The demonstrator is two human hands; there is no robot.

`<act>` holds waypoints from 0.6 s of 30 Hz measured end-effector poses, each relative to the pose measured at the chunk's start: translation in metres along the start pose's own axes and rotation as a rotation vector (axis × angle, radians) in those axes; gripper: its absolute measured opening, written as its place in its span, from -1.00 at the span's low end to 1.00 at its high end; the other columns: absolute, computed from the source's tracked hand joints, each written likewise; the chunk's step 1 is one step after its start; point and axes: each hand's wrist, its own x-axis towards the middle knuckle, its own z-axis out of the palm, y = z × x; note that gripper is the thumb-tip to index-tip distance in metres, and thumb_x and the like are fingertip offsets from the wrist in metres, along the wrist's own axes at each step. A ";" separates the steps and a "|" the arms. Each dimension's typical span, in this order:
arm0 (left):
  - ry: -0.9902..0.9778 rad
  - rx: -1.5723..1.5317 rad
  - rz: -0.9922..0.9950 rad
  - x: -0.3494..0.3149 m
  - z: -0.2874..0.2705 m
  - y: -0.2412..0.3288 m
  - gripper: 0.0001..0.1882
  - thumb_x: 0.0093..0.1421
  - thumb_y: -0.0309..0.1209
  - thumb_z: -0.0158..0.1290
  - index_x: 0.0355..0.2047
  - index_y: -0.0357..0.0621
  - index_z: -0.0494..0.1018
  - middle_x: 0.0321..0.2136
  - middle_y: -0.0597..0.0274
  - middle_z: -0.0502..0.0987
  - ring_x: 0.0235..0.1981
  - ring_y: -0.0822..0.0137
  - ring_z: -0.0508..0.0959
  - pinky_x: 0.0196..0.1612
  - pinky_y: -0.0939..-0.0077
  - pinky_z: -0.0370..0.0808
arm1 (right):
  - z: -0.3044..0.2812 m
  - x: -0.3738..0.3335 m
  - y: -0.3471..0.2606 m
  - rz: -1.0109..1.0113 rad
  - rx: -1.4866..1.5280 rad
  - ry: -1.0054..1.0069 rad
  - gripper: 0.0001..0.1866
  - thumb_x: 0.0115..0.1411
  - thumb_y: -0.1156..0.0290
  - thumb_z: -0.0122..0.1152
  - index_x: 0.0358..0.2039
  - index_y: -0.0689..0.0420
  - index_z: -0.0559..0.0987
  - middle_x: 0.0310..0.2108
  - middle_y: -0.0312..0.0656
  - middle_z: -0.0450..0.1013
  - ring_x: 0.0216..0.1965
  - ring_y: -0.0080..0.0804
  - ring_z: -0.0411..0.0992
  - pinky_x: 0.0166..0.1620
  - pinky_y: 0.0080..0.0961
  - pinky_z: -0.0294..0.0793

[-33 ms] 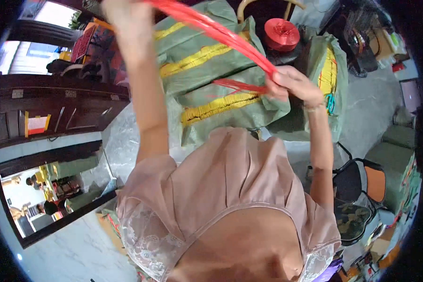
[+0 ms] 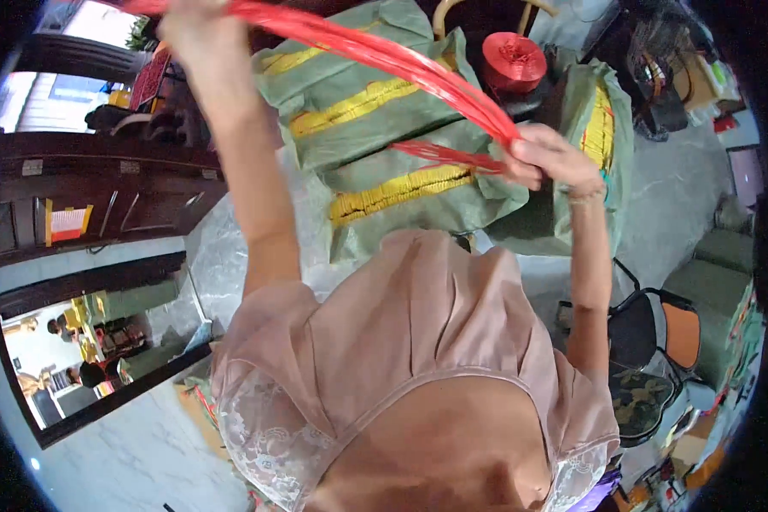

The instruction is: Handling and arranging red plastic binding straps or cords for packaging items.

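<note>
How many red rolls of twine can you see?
1: the red roll, beyond the right hand, toward the picture's upper right. Others may be hidden behind the sacks.

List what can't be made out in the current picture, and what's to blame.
Head view: finger positions of the left hand, smeared by blur.
Head view: the red strands beyond that hand, cut off by the top edge.
Head view: the stretch of strands inside the right hand, hidden by its grip.
Head view: most of a teal item, apparently behind the right wrist.
</note>
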 end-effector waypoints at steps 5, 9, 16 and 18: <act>0.451 0.400 0.478 0.021 -0.112 0.157 -0.79 0.16 -0.50 -0.41 -0.62 0.00 0.08 -0.72 0.42 0.01 -0.74 0.45 0.11 -0.59 0.53 0.20 | -0.039 -0.072 -0.029 0.115 -0.288 0.067 -0.62 0.14 0.10 0.04 -0.47 0.22 0.41 -0.68 -0.39 0.28 -0.73 -0.74 0.17 -0.68 -0.74 0.09; 0.516 1.838 0.648 -0.061 -0.245 0.267 -0.88 0.03 -0.41 -0.20 -0.63 0.03 0.26 -0.71 0.29 0.23 -0.70 0.31 0.29 -0.64 0.41 0.28 | -0.088 -0.134 -0.037 0.063 -0.418 0.296 -0.47 0.03 -0.05 0.12 -0.46 0.28 0.43 -0.71 -0.35 0.29 -0.74 -0.69 0.21 -0.69 -0.72 0.10; 0.572 3.110 0.456 -0.213 -0.394 0.285 -0.80 0.01 -0.26 -0.06 -0.64 -0.07 0.38 -0.67 0.12 0.43 -0.63 0.14 0.48 -0.62 0.26 0.39 | -0.105 -0.142 -0.058 -0.190 -0.258 0.348 -0.55 0.11 0.05 0.04 -0.39 0.28 0.41 -0.73 -0.44 0.18 -0.72 -0.72 0.11 -0.67 -0.72 0.06; 0.706 2.932 0.205 -0.231 -0.406 0.259 -0.67 0.10 -0.19 -0.13 -0.62 -0.19 0.33 -0.63 0.09 0.43 -0.59 0.13 0.49 -0.58 0.24 0.41 | -0.093 -0.109 -0.063 -0.065 -0.281 0.268 -0.64 0.18 0.13 -0.04 -0.39 0.23 0.40 -0.73 -0.48 0.12 -0.72 -0.74 0.03 -0.67 -0.73 0.03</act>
